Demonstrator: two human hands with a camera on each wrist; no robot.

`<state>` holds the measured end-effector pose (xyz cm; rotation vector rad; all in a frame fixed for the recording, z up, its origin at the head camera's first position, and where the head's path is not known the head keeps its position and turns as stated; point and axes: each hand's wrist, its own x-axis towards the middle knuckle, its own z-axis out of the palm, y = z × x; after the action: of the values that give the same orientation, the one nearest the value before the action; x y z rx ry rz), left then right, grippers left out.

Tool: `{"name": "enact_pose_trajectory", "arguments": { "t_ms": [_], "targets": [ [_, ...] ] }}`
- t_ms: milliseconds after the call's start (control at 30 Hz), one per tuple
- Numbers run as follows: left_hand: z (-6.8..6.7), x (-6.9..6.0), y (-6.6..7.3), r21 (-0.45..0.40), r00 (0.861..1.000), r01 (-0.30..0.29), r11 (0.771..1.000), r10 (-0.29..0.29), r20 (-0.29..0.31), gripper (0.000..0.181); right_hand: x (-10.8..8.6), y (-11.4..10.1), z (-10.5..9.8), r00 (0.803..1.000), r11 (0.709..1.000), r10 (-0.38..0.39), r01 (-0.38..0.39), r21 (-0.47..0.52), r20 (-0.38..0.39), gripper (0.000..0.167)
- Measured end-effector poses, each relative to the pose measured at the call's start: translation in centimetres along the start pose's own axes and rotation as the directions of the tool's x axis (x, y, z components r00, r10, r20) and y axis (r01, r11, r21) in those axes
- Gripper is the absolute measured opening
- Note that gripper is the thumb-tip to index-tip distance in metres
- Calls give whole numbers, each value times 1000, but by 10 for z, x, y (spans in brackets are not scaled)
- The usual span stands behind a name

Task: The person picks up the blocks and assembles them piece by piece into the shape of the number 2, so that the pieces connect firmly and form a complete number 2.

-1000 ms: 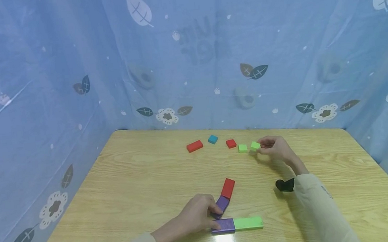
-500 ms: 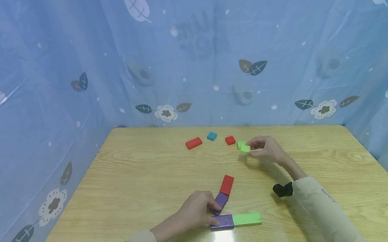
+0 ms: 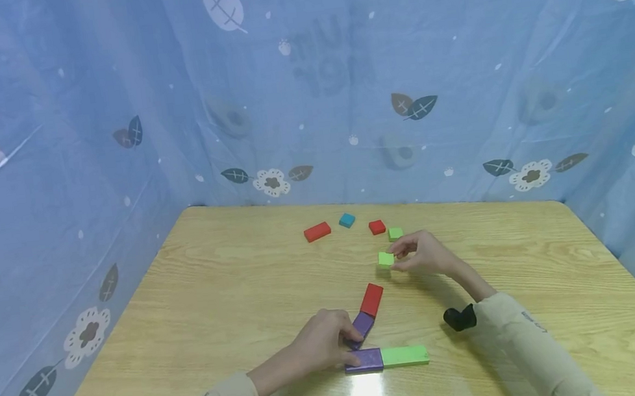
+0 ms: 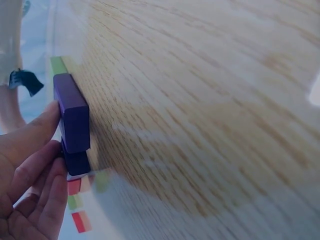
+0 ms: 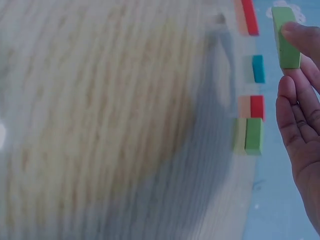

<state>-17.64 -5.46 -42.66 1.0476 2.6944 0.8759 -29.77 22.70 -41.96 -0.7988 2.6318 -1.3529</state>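
Note:
My right hand (image 3: 427, 255) pinches a small light green block (image 3: 386, 259) above the table, and the right wrist view shows that green block (image 5: 286, 40) between thumb and fingers. My left hand (image 3: 323, 341) has its thumb on a purple block (image 3: 371, 360) and its fingers on a second, slanted purple block (image 3: 363, 325). A long green block (image 3: 405, 356) touches the first purple block's right end. A red block (image 3: 372, 299) meets the slanted one's upper end. In the left wrist view, the thumb touches the nearer purple block (image 4: 75, 117).
Along the back of the table (image 3: 231, 266) lie a red block (image 3: 317, 232), a blue block (image 3: 347, 220), a small red block (image 3: 377, 227) and a light green block (image 3: 395, 233). A blue patterned curtain (image 3: 306, 95) stands behind. Black wrist pieces hang below both sleeves.
My right hand has moved left and toward the front with the green block, past the other light green block. My left hand has stayed at the purple blocks.

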Motion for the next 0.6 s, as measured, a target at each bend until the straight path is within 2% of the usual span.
{"name": "enact_pose_trajectory", "arguments": {
  "t_ms": [333,600],
  "targets": [
    [0,1,0,-1,1000,7,1000,-7,7,31,6,1,14,996,999,-3,6,-42,84,26],
    [-1,1,0,-3,1000,14,1000,-13,12,31,10,3,21,991,998,-44,49,-41,125,24]
  ]
}}
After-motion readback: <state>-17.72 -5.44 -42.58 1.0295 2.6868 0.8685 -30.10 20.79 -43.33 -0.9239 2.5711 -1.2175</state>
